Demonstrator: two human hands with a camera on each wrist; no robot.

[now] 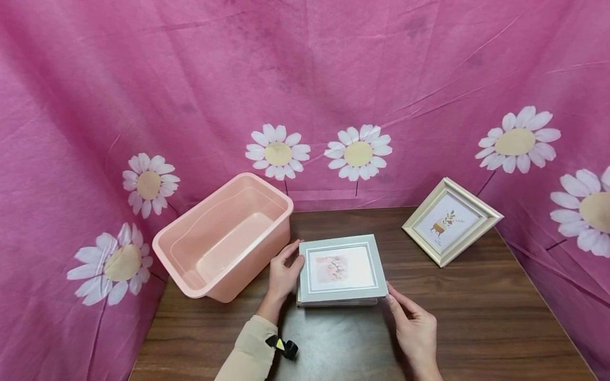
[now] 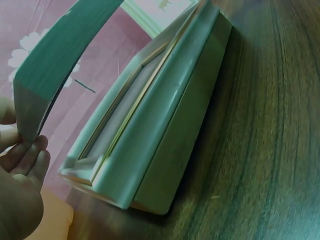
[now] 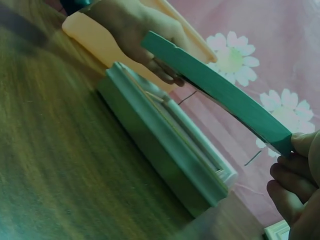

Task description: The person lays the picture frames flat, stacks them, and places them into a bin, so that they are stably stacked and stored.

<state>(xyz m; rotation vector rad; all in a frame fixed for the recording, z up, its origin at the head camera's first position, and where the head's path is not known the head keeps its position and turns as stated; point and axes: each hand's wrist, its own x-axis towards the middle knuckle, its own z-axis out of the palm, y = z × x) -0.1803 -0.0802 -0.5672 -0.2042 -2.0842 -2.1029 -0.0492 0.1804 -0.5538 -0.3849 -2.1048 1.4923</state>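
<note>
My two hands hold a pale grey-green picture frame (image 1: 378, 267), with a pink floral print inside, above the wooden table. The left hand (image 1: 285, 272) pinches its left edge between thumb and fingers. At the near right corner, the right hand (image 1: 413, 325) pinches it with the thumb on top. Beneath lies another picture frame (image 2: 167, 117), mostly hidden in the head view. Both wrist views show a gap between the two. The lower one has a thick side; whether it is one frame or several stacked, I cannot tell.
A pink plastic bin (image 1: 248, 270) stands at the left with a bare floor inside. At the back right a cream picture frame (image 1: 469, 238) with a plant print stands tilted on its stand. Pink cloth (image 1: 310, 79) with daisies hangs behind the wooden table (image 1: 486, 317).
</note>
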